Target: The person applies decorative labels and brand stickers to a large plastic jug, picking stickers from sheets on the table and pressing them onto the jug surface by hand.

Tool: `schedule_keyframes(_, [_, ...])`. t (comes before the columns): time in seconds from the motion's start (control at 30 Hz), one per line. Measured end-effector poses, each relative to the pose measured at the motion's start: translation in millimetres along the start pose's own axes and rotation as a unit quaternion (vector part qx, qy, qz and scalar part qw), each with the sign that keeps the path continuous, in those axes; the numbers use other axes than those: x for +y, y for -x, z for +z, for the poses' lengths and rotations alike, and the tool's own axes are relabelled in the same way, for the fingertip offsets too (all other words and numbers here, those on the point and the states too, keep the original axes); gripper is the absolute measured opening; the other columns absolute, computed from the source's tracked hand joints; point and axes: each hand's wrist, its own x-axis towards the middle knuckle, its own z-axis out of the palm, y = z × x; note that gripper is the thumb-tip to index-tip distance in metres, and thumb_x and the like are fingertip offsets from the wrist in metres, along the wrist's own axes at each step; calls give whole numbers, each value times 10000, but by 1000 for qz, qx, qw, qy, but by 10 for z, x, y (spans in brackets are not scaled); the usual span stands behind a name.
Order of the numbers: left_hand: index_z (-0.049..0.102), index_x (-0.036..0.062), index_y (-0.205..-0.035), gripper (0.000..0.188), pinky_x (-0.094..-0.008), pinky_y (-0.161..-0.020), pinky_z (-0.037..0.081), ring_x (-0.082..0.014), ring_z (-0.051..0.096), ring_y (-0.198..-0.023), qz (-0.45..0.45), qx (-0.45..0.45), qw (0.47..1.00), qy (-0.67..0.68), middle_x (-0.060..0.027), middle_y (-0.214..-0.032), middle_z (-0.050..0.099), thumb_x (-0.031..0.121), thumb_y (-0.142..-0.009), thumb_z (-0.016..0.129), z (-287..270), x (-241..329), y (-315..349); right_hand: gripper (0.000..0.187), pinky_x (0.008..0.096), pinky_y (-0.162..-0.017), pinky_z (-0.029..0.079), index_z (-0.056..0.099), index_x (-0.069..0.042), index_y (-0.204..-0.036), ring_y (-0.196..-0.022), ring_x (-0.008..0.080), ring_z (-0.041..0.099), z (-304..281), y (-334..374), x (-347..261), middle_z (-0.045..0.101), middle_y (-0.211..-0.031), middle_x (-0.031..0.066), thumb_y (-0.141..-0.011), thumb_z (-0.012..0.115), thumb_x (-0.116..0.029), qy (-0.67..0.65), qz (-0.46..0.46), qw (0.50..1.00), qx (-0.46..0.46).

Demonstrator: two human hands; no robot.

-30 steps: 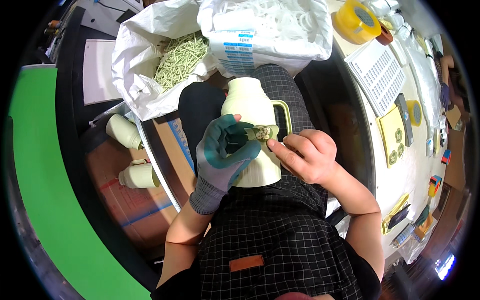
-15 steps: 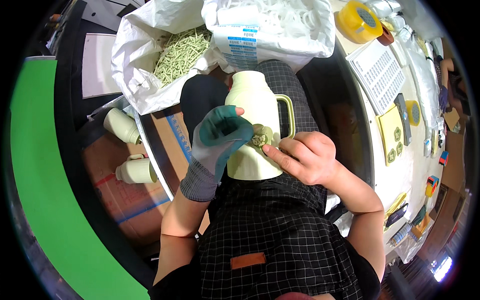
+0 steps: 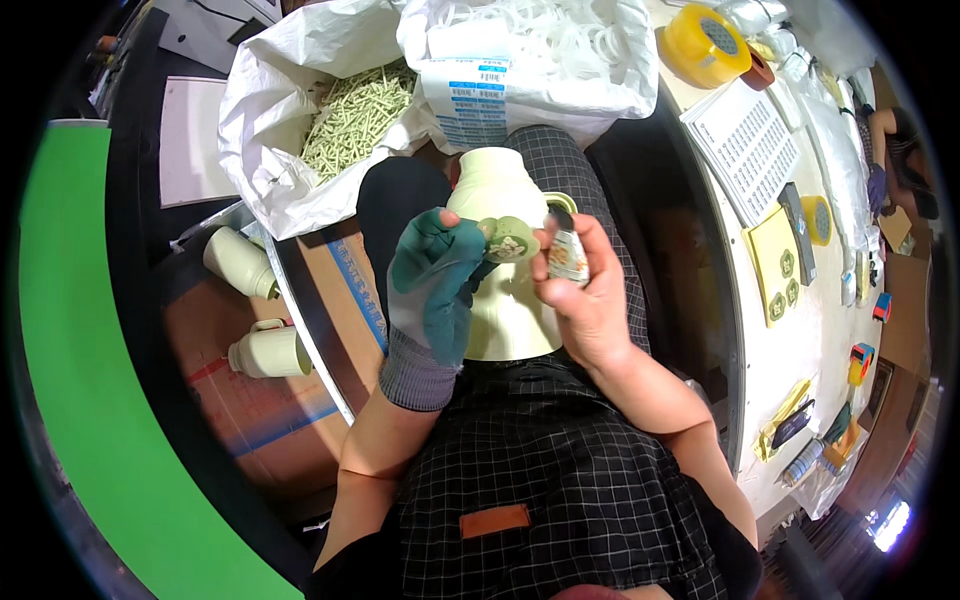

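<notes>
A pale green jug body with a side handle lies across my lap, its narrow neck pointing away from me. My left hand, in a grey and green glove, pinches a green flower-shaped badge with a pale design above the jug. Close by on the right, my bare right hand grips a small tube-like item, whitish with orange marks and a dark end. Motion blurs that dark end, so its exact kind is unclear. The fingertips of both hands nearly meet at the badge.
Ahead are a white sack of green strips and another of translucent rings. Two pale green jugs lie at left. On the right table are a yellow tape roll, printed sheets and a yellow badge sheet.
The badge has risen off the jug in my left hand's fingers. My right hand, earlier pointing a finger at it, has moved up and now holds the small tube-like item.
</notes>
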Motion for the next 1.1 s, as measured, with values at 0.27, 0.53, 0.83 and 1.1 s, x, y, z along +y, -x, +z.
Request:
schedule_keyframes(0.27, [613, 54, -1165, 353, -239, -807, 570, -108, 708, -936, 81, 42, 988, -125, -53, -1007, 737, -108, -887, 761, 43, 78, 35, 485, 282, -915, 576, 518, -8, -1259, -1024, 133, 711, 184, -132, 84, 729, -1113, 90, -900, 842, -42, 91, -15, 996, -20])
schedule_keyframes(0.53, [572, 38, -1092, 326, -279, -739, 545, -160, 650, -821, 352, -39, 879, -319, -123, -999, 664, -202, -880, 636, -72, 282, -123, 452, 292, -922, 576, 557, -6, -1238, -1017, 124, 710, 19, -14, 51, 737, -1107, 84, -890, 844, -32, 157, 48, 986, -6])
schedule_keyframes(0.83, [662, 6, -1280, 377, -274, -814, 567, -129, 690, -921, -59, -55, 948, -308, -83, -1108, 716, 318, -1087, 576, -88, 379, 58, 445, 282, -890, 571, 539, -19, -1207, -1006, 122, 703, 99, -8, 48, 724, -1094, 79, -884, 845, -20, 145, -18, 989, -35])
schedule_keyframes(1.1, [714, -3, -1049, 167, -253, -821, 527, -95, 635, -922, -66, -89, 927, -359, -42, -1058, 684, 153, -990, 721, -105, 396, 46, 465, 264, -866, 569, 525, -12, -1223, -997, 110, 703, 170, 18, -15, 731, -1077, 86, -886, 846, -17, 193, 12, 980, -54])
